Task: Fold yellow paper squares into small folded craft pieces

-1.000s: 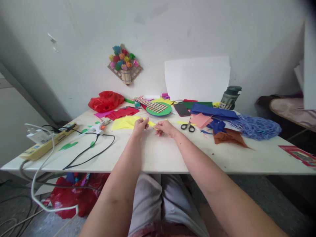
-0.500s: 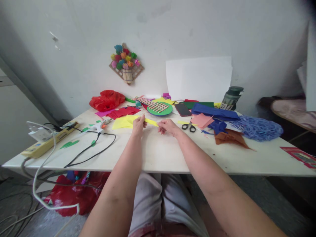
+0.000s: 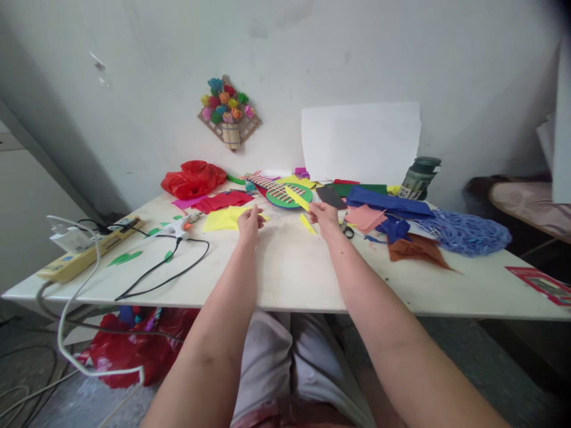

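My right hand (image 3: 325, 215) pinches a narrow yellow paper strip (image 3: 298, 199) that slants up and to the left above the white table (image 3: 289, 273). A second small yellow piece (image 3: 307, 224) sits just below that hand, close to the tabletop. My left hand (image 3: 250, 221) hovers with loosely curled fingers at the edge of a yellow paper sheet (image 3: 223, 220), and I see nothing in it. Black scissors (image 3: 348, 231) lie just right of my right hand, partly hidden by it.
A glue gun (image 3: 185, 224) with a black cord and a power strip (image 3: 84, 255) lie at the left. Further back are a green disc with woven sticks (image 3: 285, 195), a phone (image 3: 331, 196), a red bag (image 3: 193, 178), coloured papers, blue mesh (image 3: 464, 232) and a bottle (image 3: 417, 176).
Both hands held the yellow strip between them before. Now my left hand has let go, and my right hand has carried the strip up and to the right.
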The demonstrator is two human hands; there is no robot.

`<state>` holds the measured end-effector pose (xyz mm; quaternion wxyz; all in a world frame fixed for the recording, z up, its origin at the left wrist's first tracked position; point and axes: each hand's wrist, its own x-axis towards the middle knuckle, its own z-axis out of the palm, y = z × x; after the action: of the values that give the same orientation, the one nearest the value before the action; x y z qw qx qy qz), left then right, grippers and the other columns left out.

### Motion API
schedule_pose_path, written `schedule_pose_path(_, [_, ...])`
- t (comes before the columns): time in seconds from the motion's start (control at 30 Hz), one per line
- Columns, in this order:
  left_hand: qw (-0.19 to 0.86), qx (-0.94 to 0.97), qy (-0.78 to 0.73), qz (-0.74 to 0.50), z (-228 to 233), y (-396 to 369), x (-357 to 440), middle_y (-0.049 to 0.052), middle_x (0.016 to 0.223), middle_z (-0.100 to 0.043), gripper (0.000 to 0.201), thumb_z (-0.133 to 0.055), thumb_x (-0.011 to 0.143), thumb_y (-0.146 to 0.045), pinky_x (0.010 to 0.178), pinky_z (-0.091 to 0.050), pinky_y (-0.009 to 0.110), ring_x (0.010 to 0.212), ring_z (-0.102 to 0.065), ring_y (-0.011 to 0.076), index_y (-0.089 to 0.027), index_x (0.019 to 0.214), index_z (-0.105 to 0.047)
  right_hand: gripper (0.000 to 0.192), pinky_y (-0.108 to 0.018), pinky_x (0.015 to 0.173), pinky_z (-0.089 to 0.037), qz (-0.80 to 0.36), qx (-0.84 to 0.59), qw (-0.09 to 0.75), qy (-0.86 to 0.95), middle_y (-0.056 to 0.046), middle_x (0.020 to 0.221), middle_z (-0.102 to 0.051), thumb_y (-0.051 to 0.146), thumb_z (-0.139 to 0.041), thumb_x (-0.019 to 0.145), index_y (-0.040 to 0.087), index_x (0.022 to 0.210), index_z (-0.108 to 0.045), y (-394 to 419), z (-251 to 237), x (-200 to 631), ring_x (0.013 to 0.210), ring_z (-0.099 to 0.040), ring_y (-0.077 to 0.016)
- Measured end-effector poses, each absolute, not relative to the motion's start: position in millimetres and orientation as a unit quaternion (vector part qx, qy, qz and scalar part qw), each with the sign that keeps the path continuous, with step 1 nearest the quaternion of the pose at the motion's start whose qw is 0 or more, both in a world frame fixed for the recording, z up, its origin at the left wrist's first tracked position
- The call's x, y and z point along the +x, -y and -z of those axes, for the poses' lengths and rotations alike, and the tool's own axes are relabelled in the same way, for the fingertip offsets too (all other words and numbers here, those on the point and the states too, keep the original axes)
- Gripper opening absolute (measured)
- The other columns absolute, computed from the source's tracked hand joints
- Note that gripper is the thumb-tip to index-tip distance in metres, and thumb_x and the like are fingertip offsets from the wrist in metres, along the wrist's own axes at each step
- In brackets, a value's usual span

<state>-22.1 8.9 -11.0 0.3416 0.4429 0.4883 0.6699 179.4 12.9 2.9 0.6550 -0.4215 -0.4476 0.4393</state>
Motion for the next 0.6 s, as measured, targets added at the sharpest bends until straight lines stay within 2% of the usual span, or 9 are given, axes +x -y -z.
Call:
schedule_pose_path(0.2, [0.204, 0.466, -0.543, -0.668, 11, -10, -22, -0.001, 0.050, -0.054, 0.027, -0.048, 0.070, -0.040, 0.047, -0.038, 0.020, 0.041, -0.048, 0.0089, -0.015, 0.071, -0.058, 0.007, -0.014, 0.031, -0.032, -0.427, -0.477, 0.634, 0.434, 0.001, 0.057, -0.056, 0.020, -0.055, 0.068, 0.013, 0.069, -0.054, -14, -3, 188, 0.039, -0.044, -0.0038])
schedule_pose_path(0.37, [0.113, 0.473, -0.528, -0.696, 5, -5, -18, -0.001, 0.060, -0.056, 0.025, -0.044, 0.075, -0.035, 0.052, -0.041, 0.021, 0.049, -0.052, 0.0094, -0.016, 0.088, -0.054, 0.005, -0.015, 0.034, -0.034, -0.378, -0.525, 0.634, 0.424, 0.002, 0.055, -0.053, 0.018, -0.053, 0.068, 0.014, 0.069, -0.055, -20, 2, 194, 0.039, -0.043, -0.0041])
schedule_pose_path(0.5, [-0.038, 0.414, -0.586, -0.695, 0, 0, -24, 0.003, 0.082, -0.059, 0.023, -0.043, 0.075, -0.022, 0.072, -0.041, 0.026, 0.071, -0.055, 0.0127, -0.018, 0.096, -0.052, 0.014, -0.016, 0.040, -0.037, -0.346, -0.561, 0.617, 0.429, 0.001, 0.059, -0.056, 0.017, -0.050, 0.068, 0.014, 0.081, -0.057, -27, 7, 195, 0.041, -0.044, -0.0048])
schedule_pose_path(0.6, [-0.089, 0.362, -0.648, -0.665, -1, 5, -30, 0.006, 0.095, -0.057, 0.024, -0.045, 0.071, -0.013, 0.084, -0.036, 0.031, 0.097, -0.047, 0.0185, -0.018, 0.093, -0.053, 0.018, -0.018, 0.048, -0.041, -0.309, -0.586, 0.589, 0.463, -0.001, 0.069, -0.060, 0.019, -0.049, 0.069, 0.014, 0.082, -0.060, -31, 11, 196, 0.048, -0.050, -0.0065])
